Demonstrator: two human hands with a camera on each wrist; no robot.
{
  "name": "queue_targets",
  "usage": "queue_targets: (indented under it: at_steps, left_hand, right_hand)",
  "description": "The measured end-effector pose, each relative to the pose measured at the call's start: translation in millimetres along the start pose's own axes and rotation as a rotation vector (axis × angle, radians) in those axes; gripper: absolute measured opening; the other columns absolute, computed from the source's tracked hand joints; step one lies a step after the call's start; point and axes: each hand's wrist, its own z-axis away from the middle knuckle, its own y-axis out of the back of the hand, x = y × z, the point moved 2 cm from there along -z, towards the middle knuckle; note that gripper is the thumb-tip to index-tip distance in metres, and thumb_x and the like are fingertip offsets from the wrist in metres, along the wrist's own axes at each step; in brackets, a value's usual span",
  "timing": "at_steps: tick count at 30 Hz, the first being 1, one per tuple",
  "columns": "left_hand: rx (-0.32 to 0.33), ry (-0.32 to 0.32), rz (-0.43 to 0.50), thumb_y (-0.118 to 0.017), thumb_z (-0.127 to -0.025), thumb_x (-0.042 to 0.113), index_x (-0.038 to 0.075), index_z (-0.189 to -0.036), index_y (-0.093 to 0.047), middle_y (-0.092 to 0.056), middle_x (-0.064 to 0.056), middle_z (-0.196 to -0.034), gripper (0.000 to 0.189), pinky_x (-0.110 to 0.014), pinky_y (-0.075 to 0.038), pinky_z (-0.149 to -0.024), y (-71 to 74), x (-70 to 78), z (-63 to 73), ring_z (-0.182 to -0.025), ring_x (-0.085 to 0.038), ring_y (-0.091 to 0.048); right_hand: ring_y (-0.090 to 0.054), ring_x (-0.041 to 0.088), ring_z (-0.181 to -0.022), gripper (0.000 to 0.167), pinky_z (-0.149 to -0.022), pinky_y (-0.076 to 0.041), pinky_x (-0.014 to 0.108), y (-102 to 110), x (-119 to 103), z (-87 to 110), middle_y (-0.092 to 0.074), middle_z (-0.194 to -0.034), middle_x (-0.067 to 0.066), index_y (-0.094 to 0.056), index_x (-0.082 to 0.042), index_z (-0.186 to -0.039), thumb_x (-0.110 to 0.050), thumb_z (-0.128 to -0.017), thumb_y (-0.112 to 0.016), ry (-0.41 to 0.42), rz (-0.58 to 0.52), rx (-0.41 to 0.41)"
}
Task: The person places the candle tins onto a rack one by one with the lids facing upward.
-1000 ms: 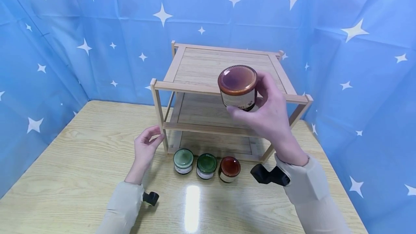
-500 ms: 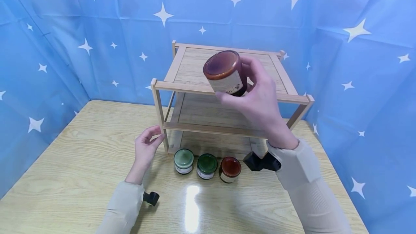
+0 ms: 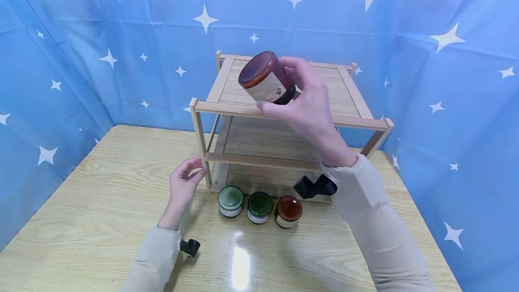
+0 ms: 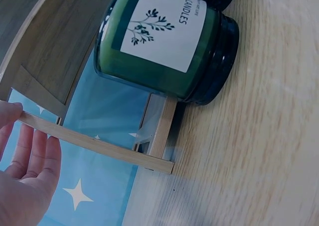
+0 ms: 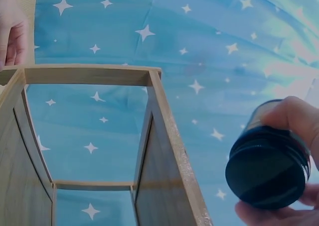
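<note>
My right hand point(image 3: 310, 107) grips a reddish-brown glass jar candle point(image 3: 267, 82) by its sides, above the top board of a wooden shelf point(image 3: 259, 160). The jar is tilted, its glass base toward the upper left and its dark lid point(image 5: 266, 178) lowest. My left hand point(image 3: 184, 186) holds the shelf's front left post point(image 4: 99, 147) between thumb and fingers. On the table before the shelf, in a row, stand a light green jar candle point(image 3: 230, 199), a dark green one point(image 3: 259, 206) and a red-brown one point(image 3: 288, 211), all lid down.
The shelf has three boards, its raised front rail point(image 3: 292, 116) edging the top one. A pale wood table point(image 3: 101, 220) carries it. Blue star-printed cloth point(image 3: 134, 39) hangs behind and at both sides.
My right hand has moved the jar candle up and left over the top board, tilting it more toward the left. My left hand has stayed on the post.
</note>
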Motion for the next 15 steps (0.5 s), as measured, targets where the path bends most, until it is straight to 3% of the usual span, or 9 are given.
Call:
queue_targets:
  at_steps: [8,15]
  left_hand:
    - [0.000,-0.003,0.012,-0.059,-0.076,-0.024,-0.018,-0.102,-0.056,-0.067,0.007,-0.087,0.027,-0.021,-0.056,-0.078,0.0,-0.6,-0.8,-0.085,-0.006,-0.062]
    - [0.004,0.002,0.022,-0.059,-0.075,-0.024,-0.017,-0.102,-0.058,-0.067,0.008,-0.086,0.027,-0.021,-0.056,-0.076,0.7,-1.3,-0.7,-0.084,-0.006,-0.062]
  right_hand:
    - [-0.056,0.010,-0.097,0.060,-0.088,-0.048,0.026,-7.2,1.7,-9.1,-0.063,-0.107,0.006,-0.053,-0.003,-0.119,-0.008,-0.066,-0.080,-0.017,-0.022,-0.018]
    - [-0.056,0.010,-0.094,0.058,-0.079,-0.053,0.028,-13.3,2.4,-15.7,-0.063,-0.105,0.005,-0.054,-0.003,-0.118,-0.007,-0.066,-0.080,-0.034,-0.064,-0.037]
